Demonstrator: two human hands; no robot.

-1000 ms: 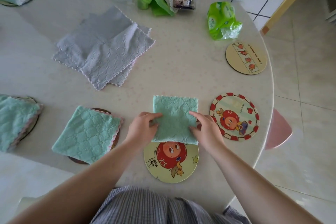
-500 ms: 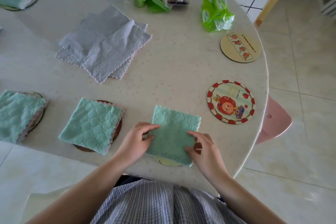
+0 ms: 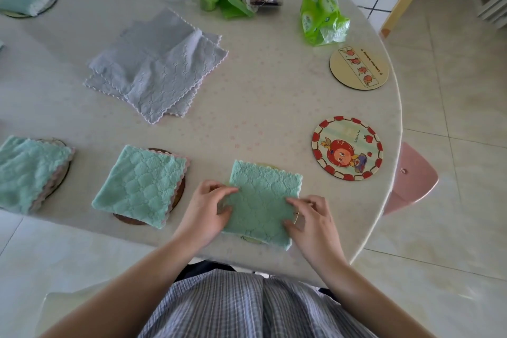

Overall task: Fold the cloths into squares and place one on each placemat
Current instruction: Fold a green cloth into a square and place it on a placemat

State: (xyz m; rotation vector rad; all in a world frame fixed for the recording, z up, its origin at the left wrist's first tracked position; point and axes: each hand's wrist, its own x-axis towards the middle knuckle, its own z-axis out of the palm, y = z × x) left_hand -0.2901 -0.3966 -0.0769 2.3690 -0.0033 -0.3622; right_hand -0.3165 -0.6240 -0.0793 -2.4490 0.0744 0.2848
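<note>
On near placemat [image 3: 253, 240]: green cloth [image 3: 260, 200] | left hand [image 3: 205, 211], right hand [image 3: 310, 223] fingers pinching its sides

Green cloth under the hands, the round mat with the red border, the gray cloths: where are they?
green cloth [image 3: 263, 195], head view, middle of its top face.
red-bordered mat [image 3: 347, 149], head view, cartoon face at its middle.
gray cloths [image 3: 156, 66], head view, middle of the pile.

No legible text anywhere (small print on the two bare placemats [image 3: 359, 67] too blurred)
</note>
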